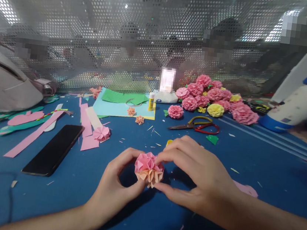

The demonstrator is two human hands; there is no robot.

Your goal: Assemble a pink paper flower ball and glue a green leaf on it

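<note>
Between my two hands is a small folded paper flower [149,168], pink on its upper part and pale orange below. My left hand [121,184] grips its left side between thumb and fingers. On the other side, the thumb and fingertips of my right hand [194,172] press against the flower's right edge. Just behind my right fingers shows a bit of a yellow round thing [169,142], mostly hidden. A pink folded paper flower [101,134] lies to the left, by pink paper strips [87,118]. Two small orange folded pieces, one a paper star [139,120], lie farther back.
Red-and-yellow-handled scissors [197,125] lie beyond my right hand. A heap of pink and yellow paper flowers [214,94] stands at the back right, near a white-and-blue bottle [301,97]. A glue stick [151,101] stands on coloured sheets [112,106]. A black phone [54,149] and a bag [7,78] are left.
</note>
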